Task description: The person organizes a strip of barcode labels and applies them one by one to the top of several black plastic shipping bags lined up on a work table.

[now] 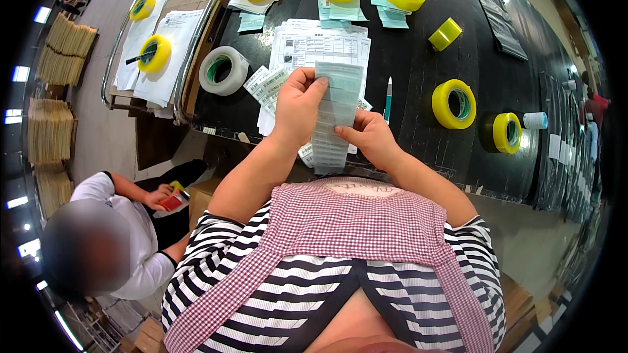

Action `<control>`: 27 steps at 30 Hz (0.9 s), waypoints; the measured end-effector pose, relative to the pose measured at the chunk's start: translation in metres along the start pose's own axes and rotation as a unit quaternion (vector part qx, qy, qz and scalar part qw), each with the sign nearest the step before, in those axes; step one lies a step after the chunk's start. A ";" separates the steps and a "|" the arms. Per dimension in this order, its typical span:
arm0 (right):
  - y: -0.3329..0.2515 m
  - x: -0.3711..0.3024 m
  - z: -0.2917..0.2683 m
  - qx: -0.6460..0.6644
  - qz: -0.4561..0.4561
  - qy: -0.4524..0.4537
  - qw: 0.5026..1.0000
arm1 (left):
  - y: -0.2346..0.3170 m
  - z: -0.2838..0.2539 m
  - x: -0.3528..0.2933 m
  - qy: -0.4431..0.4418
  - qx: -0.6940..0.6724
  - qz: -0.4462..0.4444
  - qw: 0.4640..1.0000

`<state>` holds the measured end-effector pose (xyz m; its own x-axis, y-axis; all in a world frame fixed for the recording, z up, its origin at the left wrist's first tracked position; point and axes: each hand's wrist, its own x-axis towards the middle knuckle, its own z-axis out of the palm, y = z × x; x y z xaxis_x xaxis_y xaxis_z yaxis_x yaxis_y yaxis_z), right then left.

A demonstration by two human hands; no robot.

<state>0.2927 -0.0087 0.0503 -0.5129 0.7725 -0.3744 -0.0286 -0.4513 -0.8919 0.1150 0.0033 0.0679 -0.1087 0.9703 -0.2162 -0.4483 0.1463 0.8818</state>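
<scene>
Both my hands hold a stack of long, pale green paper slips [335, 114] upright over the near edge of a black table [418, 85]. My left hand [297, 106] grips the stack's top left, thumb on the upper edge. My right hand [367, 134] pinches the lower right side. Under the slips lies a pile of white printed sheets [320, 44]. More small printed slips [265, 84] fan out to the left of my left hand. A green pen [388, 99] lies just right of the stack.
Several yellow tape rolls [454, 103] and one white roll [224, 70] sit around the table, some on paper piles at the back. A seated person in white [124, 235] is at the lower left, holding a small red and yellow object. Stacked cardboard [49, 127] stands far left.
</scene>
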 end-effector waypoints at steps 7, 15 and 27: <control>-0.019 0.007 -0.016 -0.040 -0.094 0.102 0.990 | 0.024 0.000 0.010 -0.156 0.009 0.097 0.983; -0.085 0.007 -0.026 0.027 -0.277 0.163 0.947 | 0.036 -0.001 -0.002 -0.183 0.246 0.342 0.888; -0.080 0.010 -0.020 0.031 -0.292 0.152 0.944 | 0.040 -0.005 -0.013 -0.177 0.248 0.358 0.883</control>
<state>0.3070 0.0447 0.1130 -0.1241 0.9857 0.1136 -0.2847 0.0743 -0.9557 0.0942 -0.0045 0.1044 0.1168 0.8351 0.5375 0.0748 -0.5471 0.8337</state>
